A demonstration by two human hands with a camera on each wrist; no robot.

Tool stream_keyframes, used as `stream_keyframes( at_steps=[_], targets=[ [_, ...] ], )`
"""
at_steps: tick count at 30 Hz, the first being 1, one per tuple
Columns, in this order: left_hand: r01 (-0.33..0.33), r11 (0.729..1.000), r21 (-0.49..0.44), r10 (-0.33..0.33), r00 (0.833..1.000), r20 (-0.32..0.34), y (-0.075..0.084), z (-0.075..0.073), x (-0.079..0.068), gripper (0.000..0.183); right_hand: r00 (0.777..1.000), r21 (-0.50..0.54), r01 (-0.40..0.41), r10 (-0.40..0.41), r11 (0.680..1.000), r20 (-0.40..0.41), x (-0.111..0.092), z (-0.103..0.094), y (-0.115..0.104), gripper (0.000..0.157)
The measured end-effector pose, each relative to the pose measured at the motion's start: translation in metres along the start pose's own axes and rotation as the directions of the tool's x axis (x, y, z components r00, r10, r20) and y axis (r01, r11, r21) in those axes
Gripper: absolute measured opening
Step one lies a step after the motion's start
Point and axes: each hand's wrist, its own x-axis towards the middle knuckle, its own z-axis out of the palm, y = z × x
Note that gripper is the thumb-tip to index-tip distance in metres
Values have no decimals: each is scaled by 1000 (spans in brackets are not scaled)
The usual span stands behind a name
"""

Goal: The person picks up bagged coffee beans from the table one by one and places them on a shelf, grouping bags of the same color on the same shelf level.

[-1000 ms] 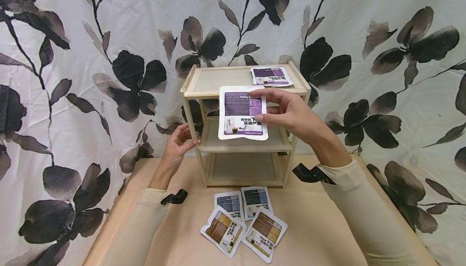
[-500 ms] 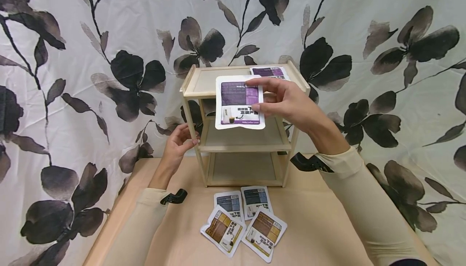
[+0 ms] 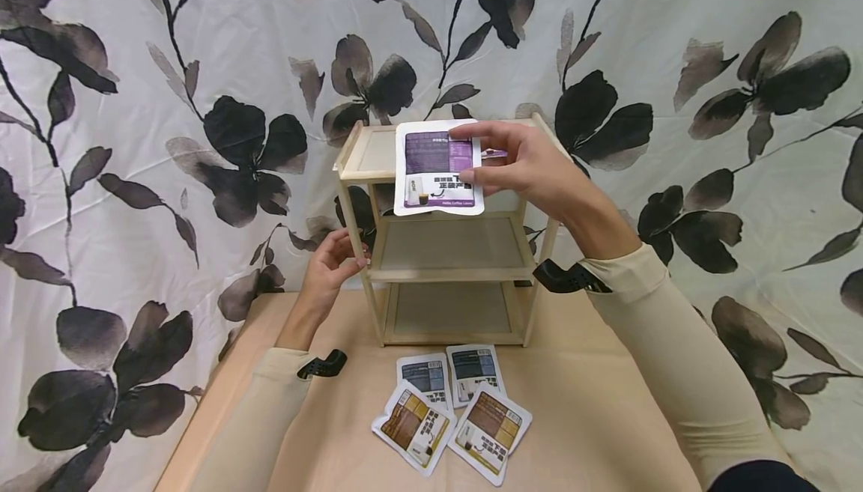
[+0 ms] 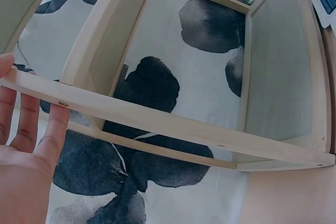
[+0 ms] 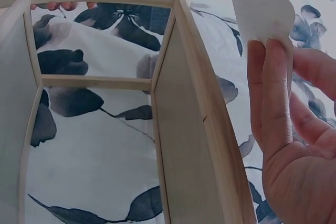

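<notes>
My right hand (image 3: 533, 162) pinches a white-edged purple coffee sachet (image 3: 438, 170) by its right side, thumb on the printed face and fingers behind. In the head view the sachet overlaps the front of the top shelf of a small wooden rack (image 3: 455, 275). Its pale back (image 5: 262, 9) shows in the right wrist view. A second purple sachet (image 3: 495, 153) lies on the top shelf, mostly hidden behind the held one and my hand. With thumb and fingers, my left hand (image 3: 326, 267) holds the rack's left front post (image 4: 131, 114) at middle-shelf height.
On the table (image 3: 573, 417) in front of the rack lie two blue sachets (image 3: 425, 378) and, nearer, brown-and-yellow sachets (image 3: 488, 432), overlapping one another. Raised side rails (image 3: 349, 149) edge the top shelf. A floral cloth (image 3: 256, 43) hangs close behind the rack.
My right hand has lifted the purple sachet upward and slightly left, from in front of the middle shelf to the top shelf's front edge. The left hand stays on the post.
</notes>
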Motion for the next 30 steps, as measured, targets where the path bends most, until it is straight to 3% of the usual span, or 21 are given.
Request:
stream_keyframes(
  at_steps=[15,30],
  targets=[
    [-19,1000,2,19,1000,4,1,2,-3,48,995,54,-85,82,995,60,26,-7,-12,56],
    [-15,1000,9,15,1000,6,-1,1,-2,48,989,-28,-137,138,990,47,54,-8,-15,58]
  ],
)
